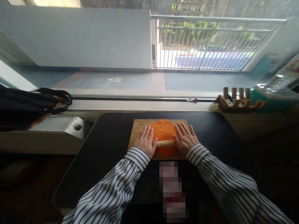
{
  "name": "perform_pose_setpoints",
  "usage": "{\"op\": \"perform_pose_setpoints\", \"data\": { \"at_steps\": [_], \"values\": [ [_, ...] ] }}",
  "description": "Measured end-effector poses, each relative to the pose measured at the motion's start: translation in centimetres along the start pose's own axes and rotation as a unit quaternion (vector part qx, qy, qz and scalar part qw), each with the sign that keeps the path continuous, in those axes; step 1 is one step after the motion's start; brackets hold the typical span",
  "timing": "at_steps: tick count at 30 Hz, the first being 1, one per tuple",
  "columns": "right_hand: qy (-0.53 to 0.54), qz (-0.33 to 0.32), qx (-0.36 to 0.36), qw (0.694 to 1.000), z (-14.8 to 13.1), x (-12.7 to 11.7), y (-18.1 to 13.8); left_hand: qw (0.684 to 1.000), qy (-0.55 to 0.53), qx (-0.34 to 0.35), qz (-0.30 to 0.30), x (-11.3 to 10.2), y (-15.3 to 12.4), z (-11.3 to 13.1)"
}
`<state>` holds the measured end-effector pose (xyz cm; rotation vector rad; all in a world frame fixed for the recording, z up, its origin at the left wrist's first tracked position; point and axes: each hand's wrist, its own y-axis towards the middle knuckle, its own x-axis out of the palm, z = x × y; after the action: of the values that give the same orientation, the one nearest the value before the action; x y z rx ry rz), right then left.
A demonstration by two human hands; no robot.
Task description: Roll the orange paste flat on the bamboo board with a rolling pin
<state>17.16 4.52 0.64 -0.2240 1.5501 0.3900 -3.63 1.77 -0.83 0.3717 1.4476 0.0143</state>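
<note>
A flattened orange sheet of dough or clay [163,131] lies on a wooden board [136,126] in the middle of the dark table. Across the lower part of the sheet rests a pale wooden rolling pin [165,143]. My left hand [145,140] lies flat over the pin's left end, fingers stretched forward. Over the right end is my right hand [186,137], palm down with its fingers extended and slightly spread. Both palms hide the ends of the pin. Some orange material also shows on the near side of the pin.
The black table [112,140] stands against a window sill [140,105]. On the sill at right is a brown wooden holder [240,104] beside a teal container [273,96]. A white radiator [58,127] and a black bag [25,104] are at left. A blurred strip covers the near edge.
</note>
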Motion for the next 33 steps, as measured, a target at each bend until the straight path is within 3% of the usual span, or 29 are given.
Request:
{"op": "perform_pose_setpoints", "data": {
  "at_steps": [5,10,14,17,22,25,33],
  "values": [
    [-0.004,0.013,-0.013,1.0,0.0,0.4,-1.0,1.0,0.001,0.015,0.01,-0.2,-0.8,0.2],
    [0.025,-0.038,0.002,0.999,0.6,-0.3,4.0,0.998,-0.01,-0.06,-0.015,0.5,2.2,-0.5],
    [0.037,-0.074,-0.01,0.997,0.9,-0.7,6.9,0.997,-0.025,-0.076,-0.019,1.0,3.6,-1.1],
    [0.033,-0.064,-0.018,0.997,0.9,-0.5,5.6,0.998,-0.024,-0.059,-0.014,0.7,2.9,-0.7],
    [0.014,-0.024,-0.011,1.0,0.2,0.1,0.1,1.0,-0.015,-0.022,0.004,-0.6,0.5,0.7],
    [0.002,-0.018,-0.011,1.0,0.1,0.1,-0.8,1.0,-0.018,-0.016,0.005,-0.9,0.1,1.1],
    [0.027,-0.101,-0.026,0.994,1.2,-0.5,6.7,0.994,-0.027,-0.101,-0.03,0.4,2.9,0.3]
  ]
}}
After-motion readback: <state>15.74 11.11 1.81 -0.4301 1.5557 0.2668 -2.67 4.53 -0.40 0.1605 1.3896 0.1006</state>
